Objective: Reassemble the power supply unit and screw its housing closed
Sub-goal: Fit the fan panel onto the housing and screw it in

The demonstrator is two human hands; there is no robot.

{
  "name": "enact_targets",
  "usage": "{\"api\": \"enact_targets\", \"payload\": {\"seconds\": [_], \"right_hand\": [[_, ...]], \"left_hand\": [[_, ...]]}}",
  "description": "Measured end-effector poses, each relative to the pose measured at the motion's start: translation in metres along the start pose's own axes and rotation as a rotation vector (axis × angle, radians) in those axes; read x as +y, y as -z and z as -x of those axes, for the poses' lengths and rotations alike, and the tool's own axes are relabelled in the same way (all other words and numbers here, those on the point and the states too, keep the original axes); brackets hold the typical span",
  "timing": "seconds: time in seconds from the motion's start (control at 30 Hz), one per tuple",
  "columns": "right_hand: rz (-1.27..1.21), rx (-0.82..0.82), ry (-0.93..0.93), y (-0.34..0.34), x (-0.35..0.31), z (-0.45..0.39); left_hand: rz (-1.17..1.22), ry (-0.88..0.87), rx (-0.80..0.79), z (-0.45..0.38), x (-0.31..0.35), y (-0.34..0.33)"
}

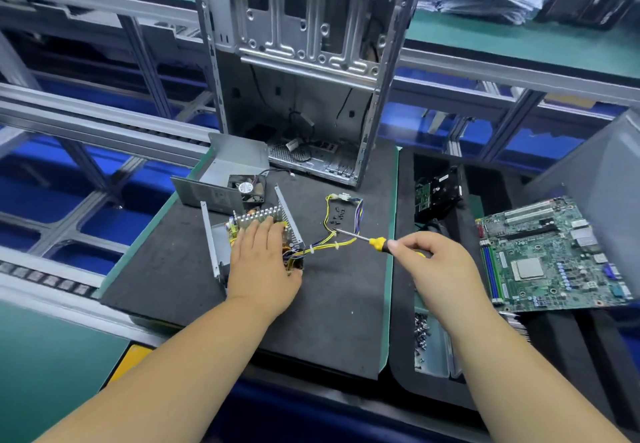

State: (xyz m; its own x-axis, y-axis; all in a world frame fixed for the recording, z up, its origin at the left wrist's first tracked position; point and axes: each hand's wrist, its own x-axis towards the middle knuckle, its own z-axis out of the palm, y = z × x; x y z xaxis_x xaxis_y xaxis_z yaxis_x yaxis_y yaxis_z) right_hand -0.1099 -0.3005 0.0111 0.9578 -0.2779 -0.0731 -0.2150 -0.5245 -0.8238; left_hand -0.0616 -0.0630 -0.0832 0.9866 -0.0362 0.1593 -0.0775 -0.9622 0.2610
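The open power supply base (212,242) lies on the black mat, its circuit board (239,225) with a finned heatsink inside. My left hand (260,262) rests flat on the board, fingers spread. My right hand (433,262) grips a yellow-and-black screwdriver (377,243); its tip points left at a cluster of small black screws (337,216) beside the yellow and purple cable bundle (341,234). The grey housing cover (225,172) lies behind the base, with the black fan (246,188) leaning against it.
An empty computer case (301,61) stands upright at the back of the mat (329,304). To the right sit a green motherboard (550,255), a hard drive (438,193) and a tray of silver screws (424,338). Aluminium conveyor rails (86,123) run along the left.
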Motion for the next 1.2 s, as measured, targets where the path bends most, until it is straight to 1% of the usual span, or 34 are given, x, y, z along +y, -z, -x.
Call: {"api": "enact_targets", "payload": {"seconds": [0.1,0.23,0.4,0.47,0.6,0.7,0.9,1.0,1.1,1.2], "right_hand": [[-0.026,0.035,-0.012,-0.002,-0.002,-0.009],[-0.011,0.087,-0.042,-0.014,-0.012,-0.027],[0.177,0.145,-0.086,-0.037,-0.028,-0.053],[0.275,0.141,-0.109,-0.048,-0.033,-0.063],[0.427,0.131,-0.141,-0.070,-0.039,-0.082],[0.492,0.140,-0.163,-0.082,-0.040,-0.090],[0.533,0.143,-0.192,-0.091,-0.038,-0.098],[0.512,0.152,-0.209,-0.090,-0.038,-0.098],[0.466,0.212,-0.201,-0.081,-0.042,-0.095],[0.412,0.267,-0.163,-0.064,-0.051,-0.089]], "left_hand": [[0.024,-0.047,-0.003,-0.004,-0.006,0.019],[0.050,-0.105,0.043,-0.028,-0.015,0.048],[0.129,-0.110,0.053,-0.070,-0.029,0.070],[0.164,-0.118,0.045,-0.086,-0.035,0.074],[0.280,-0.153,-0.001,-0.113,-0.047,0.077],[0.363,-0.165,-0.041,-0.125,-0.052,0.077],[0.432,-0.183,-0.122,-0.143,-0.054,0.076],[0.479,-0.174,-0.160,-0.147,-0.055,0.073],[0.600,-0.148,-0.204,-0.145,-0.054,0.070],[0.763,-0.066,-0.243,-0.142,-0.049,0.072]]}}
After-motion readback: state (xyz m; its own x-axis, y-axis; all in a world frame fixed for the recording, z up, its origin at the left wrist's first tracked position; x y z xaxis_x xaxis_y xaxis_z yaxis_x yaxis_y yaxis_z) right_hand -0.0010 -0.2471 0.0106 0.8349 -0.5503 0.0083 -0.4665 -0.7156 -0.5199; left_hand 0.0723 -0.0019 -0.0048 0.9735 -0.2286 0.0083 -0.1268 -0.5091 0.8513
